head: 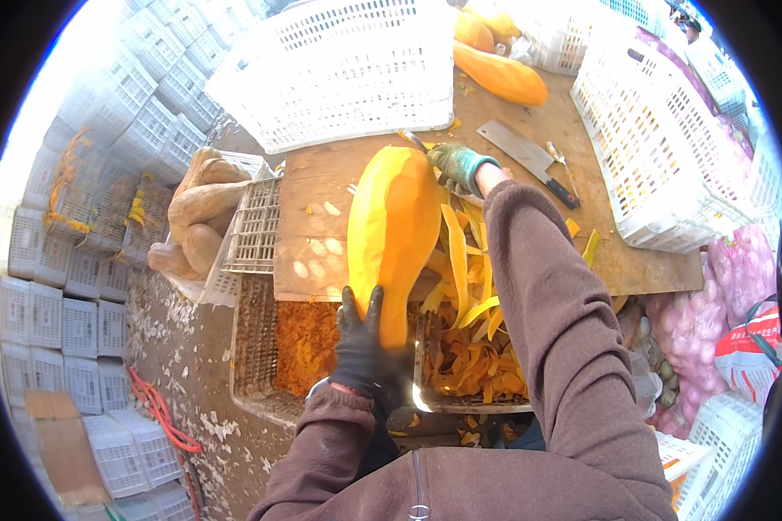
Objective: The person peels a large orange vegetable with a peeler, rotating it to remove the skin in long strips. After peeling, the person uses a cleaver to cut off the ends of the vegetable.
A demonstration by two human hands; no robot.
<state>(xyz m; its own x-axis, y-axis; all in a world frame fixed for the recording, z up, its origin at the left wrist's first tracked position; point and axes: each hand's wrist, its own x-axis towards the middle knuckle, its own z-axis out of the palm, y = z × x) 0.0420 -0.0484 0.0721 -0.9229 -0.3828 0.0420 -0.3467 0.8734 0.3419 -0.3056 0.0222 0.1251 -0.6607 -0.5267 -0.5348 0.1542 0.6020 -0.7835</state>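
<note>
A large peeled orange squash lies lengthwise on the wooden board, its narrow neck pointing toward me. My left hand, in a dark glove, grips the neck near the board's edge. At the squash's far end, my right hand, in a green and tan glove, holds a peeler by its handle; only the curved metal tip shows. Long strips of peel lie right of the squash, partly under my right sleeve. A cleaver with a black handle rests beyond my right hand, beside a small knife.
Below the board stand a crate of orange scraps and a crate of peelings. Unpeeled squashes fill a crate at left. White plastic crates stand at the back and right. Peeled squashes lie at the far end.
</note>
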